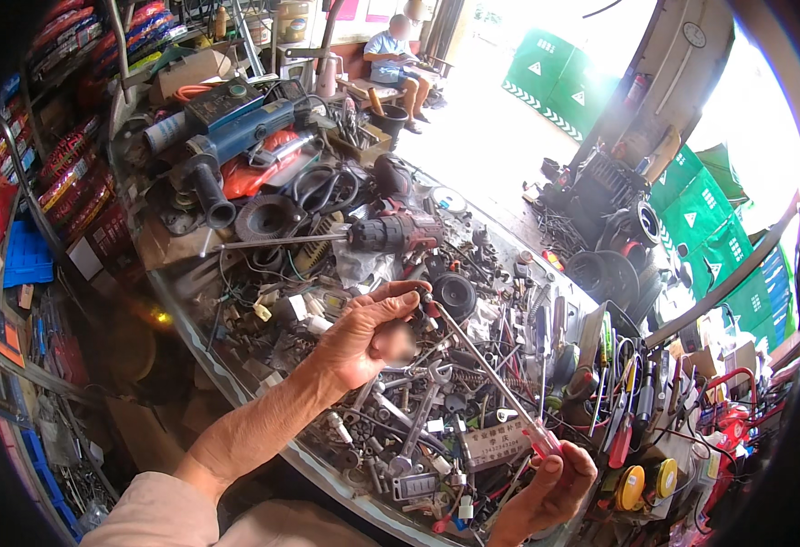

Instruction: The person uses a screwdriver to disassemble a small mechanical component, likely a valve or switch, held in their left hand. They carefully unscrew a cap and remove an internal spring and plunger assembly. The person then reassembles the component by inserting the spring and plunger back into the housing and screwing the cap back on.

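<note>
My left hand grips a small dark part above the cluttered bench, its fingertips at the tip of a long screwdriver. My right hand, low at the right, is closed on that screwdriver’s translucent red handle. The slim metal shaft runs diagonally between both hands; details of the small part are too small to make out. Beneath them lie loose bolts, fittings, several wrenches and a round black part. A cordless drill with a long bit lies beyond my left hand.
A blue angle grinder lies at the bench's back left, among cables. Tools in holders crowd the right end. Packed shelves line the left. A seated person is by the bright doorway, near green panels.
</note>
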`<move>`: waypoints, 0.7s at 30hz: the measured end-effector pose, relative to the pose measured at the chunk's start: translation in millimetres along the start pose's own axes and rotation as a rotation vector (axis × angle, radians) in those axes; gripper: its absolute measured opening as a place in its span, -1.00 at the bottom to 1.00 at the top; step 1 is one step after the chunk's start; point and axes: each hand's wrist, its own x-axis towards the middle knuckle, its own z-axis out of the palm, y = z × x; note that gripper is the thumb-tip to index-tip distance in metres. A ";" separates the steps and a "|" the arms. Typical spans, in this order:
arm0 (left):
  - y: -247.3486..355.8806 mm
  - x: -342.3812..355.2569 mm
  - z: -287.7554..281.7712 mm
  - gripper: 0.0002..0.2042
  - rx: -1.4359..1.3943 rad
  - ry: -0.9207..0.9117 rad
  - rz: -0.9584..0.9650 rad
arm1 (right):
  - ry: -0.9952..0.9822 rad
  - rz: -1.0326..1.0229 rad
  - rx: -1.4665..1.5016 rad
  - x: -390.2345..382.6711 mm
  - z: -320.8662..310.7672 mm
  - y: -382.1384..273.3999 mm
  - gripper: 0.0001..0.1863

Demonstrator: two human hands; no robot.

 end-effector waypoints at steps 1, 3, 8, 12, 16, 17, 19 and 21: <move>-0.6 0.0 2.2 -0.79 0.002 -0.005 0.000 | -0.003 -0.007 0.002 0.0 0.0 0.0 -0.78; -1.6 1.2 -0.1 -0.76 0.006 -0.022 -0.007 | -0.006 -0.022 0.032 0.6 1.7 0.5 -0.78; -3.5 2.8 -10.4 -0.75 -0.014 -0.046 -0.019 | -0.017 -0.023 0.028 1.0 2.6 -0.5 -0.79; -4.2 0.9 0.3 -0.82 -0.048 0.019 -0.015 | -0.015 -0.012 0.036 1.0 3.5 -1.3 -0.79; -0.9 -2.8 8.8 -0.82 -0.078 0.061 -0.038 | 0.005 0.083 0.074 1.7 7.0 -7.6 -0.78; -0.4 -3.4 11.2 -0.82 -0.078 0.078 -0.043 | 0.009 0.076 0.059 2.4 7.4 -7.7 -0.78; -1.3 -2.9 10.1 -0.82 -0.064 0.097 -0.036 | 0.015 0.064 0.032 3.8 7.8 -7.8 -0.77; -1.7 -2.9 7.5 -0.82 -0.055 0.079 -0.026 | 0.011 0.071 0.029 4.9 8.5 -9.7 -0.77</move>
